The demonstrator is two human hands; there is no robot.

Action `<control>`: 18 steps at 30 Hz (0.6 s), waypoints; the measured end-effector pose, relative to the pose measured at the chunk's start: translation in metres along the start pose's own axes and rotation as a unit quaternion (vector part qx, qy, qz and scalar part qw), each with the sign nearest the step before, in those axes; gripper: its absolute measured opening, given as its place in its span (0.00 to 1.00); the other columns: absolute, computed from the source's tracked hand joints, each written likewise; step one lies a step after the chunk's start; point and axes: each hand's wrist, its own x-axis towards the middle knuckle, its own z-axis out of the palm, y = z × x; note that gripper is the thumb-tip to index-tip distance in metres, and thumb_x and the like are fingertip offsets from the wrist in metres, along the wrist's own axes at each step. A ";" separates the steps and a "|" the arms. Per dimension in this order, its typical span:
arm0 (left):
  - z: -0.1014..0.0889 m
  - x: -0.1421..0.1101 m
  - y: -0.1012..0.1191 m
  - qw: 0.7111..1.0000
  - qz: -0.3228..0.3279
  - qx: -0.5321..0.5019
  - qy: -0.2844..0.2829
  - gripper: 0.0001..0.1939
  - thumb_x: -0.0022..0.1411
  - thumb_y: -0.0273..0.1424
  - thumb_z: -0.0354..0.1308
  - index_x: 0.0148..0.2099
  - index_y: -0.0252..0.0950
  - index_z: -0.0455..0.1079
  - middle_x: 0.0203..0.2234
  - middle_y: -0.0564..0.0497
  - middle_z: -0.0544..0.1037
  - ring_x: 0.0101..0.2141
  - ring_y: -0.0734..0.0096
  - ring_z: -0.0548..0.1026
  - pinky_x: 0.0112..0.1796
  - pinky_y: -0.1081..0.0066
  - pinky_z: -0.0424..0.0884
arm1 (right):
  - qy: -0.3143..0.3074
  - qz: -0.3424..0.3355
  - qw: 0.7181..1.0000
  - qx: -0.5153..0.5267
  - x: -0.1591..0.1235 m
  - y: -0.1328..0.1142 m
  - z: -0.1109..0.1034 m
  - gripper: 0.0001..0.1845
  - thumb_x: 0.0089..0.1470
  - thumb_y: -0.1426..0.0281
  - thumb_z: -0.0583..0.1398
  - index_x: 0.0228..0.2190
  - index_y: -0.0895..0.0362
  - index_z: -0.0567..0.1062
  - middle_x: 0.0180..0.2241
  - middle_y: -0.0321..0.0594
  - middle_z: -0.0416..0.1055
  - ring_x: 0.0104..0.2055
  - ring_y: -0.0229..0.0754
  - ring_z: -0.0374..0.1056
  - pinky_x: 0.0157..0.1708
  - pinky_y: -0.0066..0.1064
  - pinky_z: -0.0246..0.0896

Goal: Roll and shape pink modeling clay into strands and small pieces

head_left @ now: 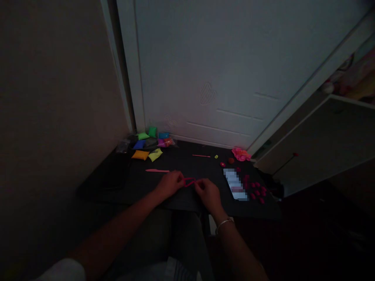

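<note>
The slim bright-pink loop of soft-looking material [190, 184] stretches between both grips, its long axis running left to right, with the left hand [170, 184] pinching one end and the right hand [209, 194] the other, neither nearer; in this dimness I can't be sure whether it is closed or folded. It sits near the dark bench's [187, 160] front edge, with room forward toward the thin pink rod [201, 156], the flat pink knife-shaped tool [157, 170] just beside the left hand.

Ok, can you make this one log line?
left hand: holds pink piece | right hand: holds same piece | table: pink tool
</note>
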 end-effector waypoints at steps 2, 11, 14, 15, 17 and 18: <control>0.005 0.010 -0.001 0.990 -0.035 -0.131 0.040 0.07 0.53 0.31 0.51 0.32 0.35 0.68 0.26 0.50 0.75 0.29 0.68 0.73 0.29 0.71 0.66 | 0.029 0.029 0.989 0.140 0.011 -0.005 0.009 0.12 0.50 0.63 0.54 0.29 0.57 0.72 0.29 0.38 0.71 0.30 0.39 0.67 0.30 0.28 0.60; 0.027 0.020 0.006 0.938 -0.014 -0.310 0.151 0.05 0.52 0.29 0.55 0.32 0.37 0.72 0.28 0.51 0.73 0.31 0.70 0.71 0.35 0.69 0.67 | 0.052 0.116 0.705 0.698 0.031 -0.036 0.049 0.07 0.46 0.65 0.55 0.26 0.55 0.68 0.27 0.32 0.71 0.30 0.34 0.68 0.28 0.26 0.63; 0.028 0.015 0.005 0.948 0.033 -0.272 0.160 0.06 0.50 0.27 0.57 0.32 0.40 0.75 0.30 0.50 0.70 0.35 0.68 0.69 0.39 0.67 0.65 | 0.028 0.153 0.636 0.755 0.032 -0.040 0.048 0.14 0.50 0.61 0.50 0.25 0.56 0.69 0.29 0.37 0.73 0.33 0.36 0.70 0.31 0.28 0.65; 0.028 0.014 0.005 0.947 0.047 -0.274 0.159 0.07 0.49 0.26 0.57 0.32 0.41 0.75 0.30 0.50 0.69 0.36 0.67 0.68 0.40 0.66 0.64 | 0.025 0.165 0.622 0.765 0.033 -0.041 0.046 0.17 0.51 0.59 0.49 0.23 0.57 0.69 0.28 0.39 0.74 0.33 0.37 0.70 0.32 0.29 0.65; 0.028 0.012 0.007 0.935 0.063 -0.311 0.156 0.08 0.49 0.25 0.57 0.31 0.41 0.75 0.30 0.50 0.69 0.37 0.67 0.68 0.41 0.66 0.63 | 0.041 0.191 0.610 0.768 0.036 -0.041 0.044 0.21 0.51 0.55 0.49 0.19 0.57 0.66 0.22 0.37 0.72 0.29 0.35 0.70 0.31 0.27 0.65; 0.027 0.012 0.009 0.922 0.054 -0.348 0.159 0.08 0.49 0.24 0.56 0.29 0.40 0.75 0.29 0.50 0.69 0.36 0.67 0.68 0.42 0.66 0.63 | 0.057 0.206 0.612 0.761 0.039 -0.040 0.043 0.21 0.51 0.54 0.51 0.17 0.56 0.65 0.19 0.35 0.70 0.25 0.34 0.69 0.29 0.26 0.65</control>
